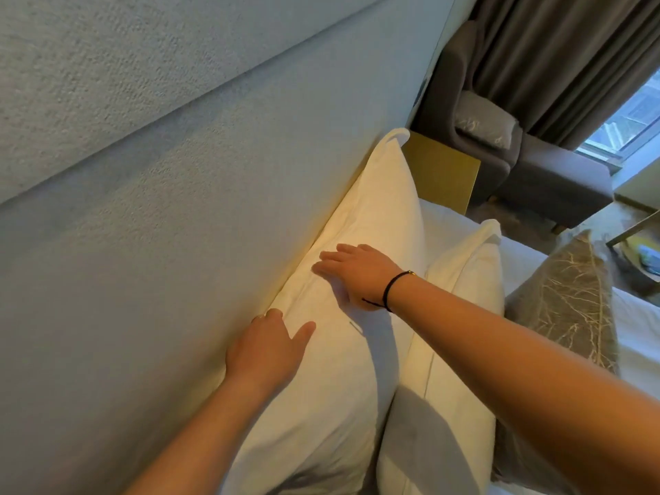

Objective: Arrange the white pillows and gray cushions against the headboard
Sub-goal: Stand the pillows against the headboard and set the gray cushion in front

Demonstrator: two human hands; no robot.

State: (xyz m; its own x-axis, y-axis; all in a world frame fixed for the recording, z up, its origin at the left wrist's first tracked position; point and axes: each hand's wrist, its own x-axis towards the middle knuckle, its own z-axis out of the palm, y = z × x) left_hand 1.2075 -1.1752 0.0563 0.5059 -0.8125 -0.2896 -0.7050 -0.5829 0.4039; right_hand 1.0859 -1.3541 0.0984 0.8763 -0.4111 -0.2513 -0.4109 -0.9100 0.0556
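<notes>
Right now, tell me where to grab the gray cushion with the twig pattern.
Take the gray cushion by its upper corner, reaching over the front white pillow from above. It stands upright on edge behind that pillow, so that corner is free; its lower part is hidden by the right forearm.

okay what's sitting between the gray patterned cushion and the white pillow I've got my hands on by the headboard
A second white pillow stands between the gray cushion and the rear white pillow that both hands press, as the head view shows.
</notes>
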